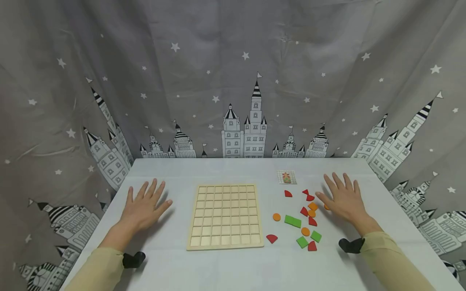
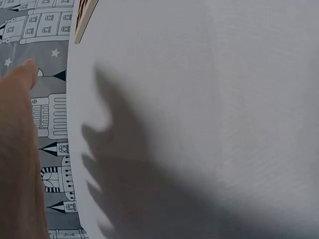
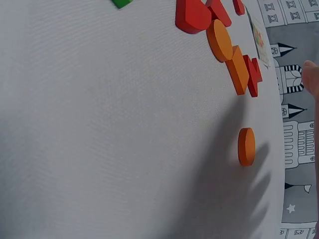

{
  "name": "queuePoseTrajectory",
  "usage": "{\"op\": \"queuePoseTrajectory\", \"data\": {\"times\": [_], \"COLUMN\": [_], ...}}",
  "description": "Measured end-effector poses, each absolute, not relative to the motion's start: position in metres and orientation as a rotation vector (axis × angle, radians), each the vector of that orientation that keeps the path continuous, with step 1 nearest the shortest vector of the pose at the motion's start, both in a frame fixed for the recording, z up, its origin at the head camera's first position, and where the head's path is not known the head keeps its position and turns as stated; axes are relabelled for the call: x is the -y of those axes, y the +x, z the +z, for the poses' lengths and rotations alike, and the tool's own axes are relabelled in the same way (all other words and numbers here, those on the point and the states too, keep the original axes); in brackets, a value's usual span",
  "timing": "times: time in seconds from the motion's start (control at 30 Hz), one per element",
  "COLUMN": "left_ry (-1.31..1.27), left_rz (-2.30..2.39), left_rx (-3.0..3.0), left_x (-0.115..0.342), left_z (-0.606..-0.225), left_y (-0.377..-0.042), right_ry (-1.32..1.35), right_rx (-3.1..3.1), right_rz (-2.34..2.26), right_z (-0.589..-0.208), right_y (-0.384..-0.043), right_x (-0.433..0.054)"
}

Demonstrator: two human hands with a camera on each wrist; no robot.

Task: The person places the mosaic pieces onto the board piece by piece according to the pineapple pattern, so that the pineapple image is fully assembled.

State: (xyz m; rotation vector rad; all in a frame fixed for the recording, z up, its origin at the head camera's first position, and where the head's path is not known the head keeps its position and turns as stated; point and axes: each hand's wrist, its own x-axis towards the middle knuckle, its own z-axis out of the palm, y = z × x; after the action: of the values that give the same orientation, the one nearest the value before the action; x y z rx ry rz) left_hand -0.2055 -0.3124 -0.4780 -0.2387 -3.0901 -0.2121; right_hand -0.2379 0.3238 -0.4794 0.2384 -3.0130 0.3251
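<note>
To the left of a pale wooden grid board [image 1: 226,216], my left hand [image 1: 143,207] hovers over the white table with its fingers spread and nothing in it. My right hand [image 1: 345,201], likewise spread and holding nothing, hovers at the right of a scatter of flat coloured pieces. Among them are red quarter-circle pieces [image 1: 272,238], orange discs [image 1: 276,217], an orange square [image 1: 312,206] and green squares [image 1: 302,242]. One orange disc [image 3: 246,147] lies partly hidden beneath the right hand in the head view. The board's square cells hold no pieces.
A small card [image 1: 287,177] with a printed picture on a grid lies behind the pieces. The white table [image 1: 233,270] ends at a grey curtain [image 1: 233,48] printed with castles and stars. Black wrist mounts [image 1: 133,260] sit at both sleeves.
</note>
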Motion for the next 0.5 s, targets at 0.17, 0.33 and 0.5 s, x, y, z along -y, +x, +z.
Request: {"op": "queuePoseTrajectory", "data": {"times": [0.17,0.33,0.5], "left_ry": [-0.346,-0.484,-0.645], "left_rz": [-0.301,-0.435,-0.586], "left_rx": [3.060,3.023,3.032], "left_x": [0.309,0.300,0.290], "left_z": [-0.481,-0.482,-0.485], "left_y": [-0.200,-0.187,-0.175], "right_ry": [0.233,0.249,0.250], "right_rx": [3.031,3.074,3.095], "right_rz": [0.354,0.412,0.460], "right_z": [-0.478,-0.480,-0.483], "right_y": [-0.240,-0.242,-0.245], "right_x": [-0.323,-0.322,-0.318]}}
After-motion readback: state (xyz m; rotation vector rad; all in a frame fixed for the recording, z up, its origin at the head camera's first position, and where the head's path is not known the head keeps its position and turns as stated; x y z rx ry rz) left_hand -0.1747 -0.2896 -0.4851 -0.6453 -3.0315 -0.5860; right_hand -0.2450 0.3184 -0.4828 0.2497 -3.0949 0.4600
